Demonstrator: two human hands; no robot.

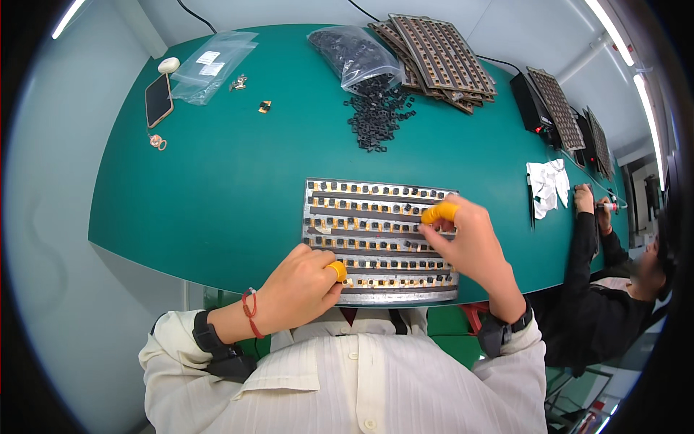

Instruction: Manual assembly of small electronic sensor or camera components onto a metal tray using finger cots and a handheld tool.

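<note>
A metal tray point(383, 297) lies at the near edge of the green table, with rows of small black square pieces point(376, 206) set on gold-coloured strips. My left hand point(300, 283) is closed at the tray's lower left corner, a yellow finger cot on one finger; its fingertips are partly hidden. Over the right side of the tray is my right hand point(470, 240), also with a yellow finger cot. Its thumb and index finger are drawn together low over the rows, and whatever lies between them is too small to make out.
An open clear bag point(350, 54) spills loose black pieces point(376, 119) at the back. Stacked filled trays point(441, 61) stand beside it. A phone point(159, 101) and flat plastic bags point(213, 65) lie back left. White cloth point(549, 186) and a co-worker's arms point(582, 249) are at right.
</note>
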